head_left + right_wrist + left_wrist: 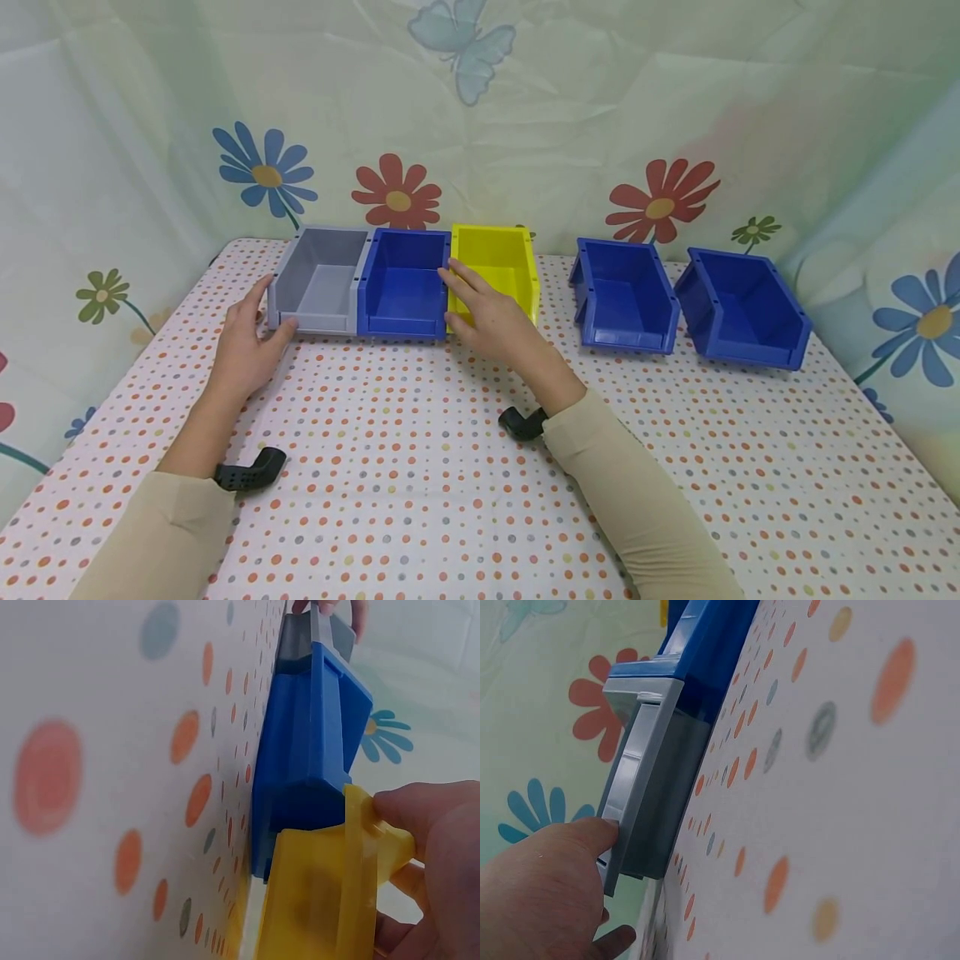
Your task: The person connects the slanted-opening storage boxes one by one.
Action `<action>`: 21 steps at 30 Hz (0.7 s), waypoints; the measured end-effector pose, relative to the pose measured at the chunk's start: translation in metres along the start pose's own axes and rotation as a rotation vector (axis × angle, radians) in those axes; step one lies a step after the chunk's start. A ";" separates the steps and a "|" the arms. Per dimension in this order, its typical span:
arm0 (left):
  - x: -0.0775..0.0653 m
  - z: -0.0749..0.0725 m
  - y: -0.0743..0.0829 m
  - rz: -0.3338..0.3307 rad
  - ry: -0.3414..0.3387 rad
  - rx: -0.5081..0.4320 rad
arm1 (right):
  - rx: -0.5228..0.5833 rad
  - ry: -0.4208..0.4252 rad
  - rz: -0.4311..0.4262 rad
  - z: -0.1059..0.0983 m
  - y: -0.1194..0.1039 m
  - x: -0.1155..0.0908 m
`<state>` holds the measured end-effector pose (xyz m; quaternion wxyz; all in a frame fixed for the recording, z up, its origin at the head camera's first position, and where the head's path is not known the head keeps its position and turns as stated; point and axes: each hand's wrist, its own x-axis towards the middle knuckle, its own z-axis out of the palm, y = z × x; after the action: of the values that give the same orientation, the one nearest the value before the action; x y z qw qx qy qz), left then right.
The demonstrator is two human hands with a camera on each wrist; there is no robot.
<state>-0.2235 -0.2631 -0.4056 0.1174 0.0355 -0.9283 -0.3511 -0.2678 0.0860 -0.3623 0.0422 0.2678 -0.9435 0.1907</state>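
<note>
A grey bin (322, 323), a blue bin (401, 327) and a yellow bin (495, 237) stand side by side in a row. My left hand (247, 346) holds the grey bin at its front left corner, thumb (600, 834) on the front lip and fingers along the outer side. At the yellow bin, my right hand (498, 325) grips the left wall near the front, where it borders the blue bin. In the right wrist view the thumb (397, 806) lies against the yellow rim, with other fingers behind it. My right hand covers part of the yellow bin's front.
Two more blue bins stand apart on the right, one (628, 337) nearer the row and another (757, 354) slightly turned near the table's right side. A dotted cloth covers the table (390, 500). Behind it hangs a flowered curtain (555, 125).
</note>
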 end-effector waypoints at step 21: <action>-0.002 -0.001 0.003 -0.013 -0.007 0.000 | 0.008 -0.042 -0.013 0.002 0.002 -0.001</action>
<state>-0.2217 -0.2610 -0.4032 0.1117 0.0403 -0.9285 -0.3518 -0.2680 0.0871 -0.3653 0.0227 0.2782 -0.9416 0.1883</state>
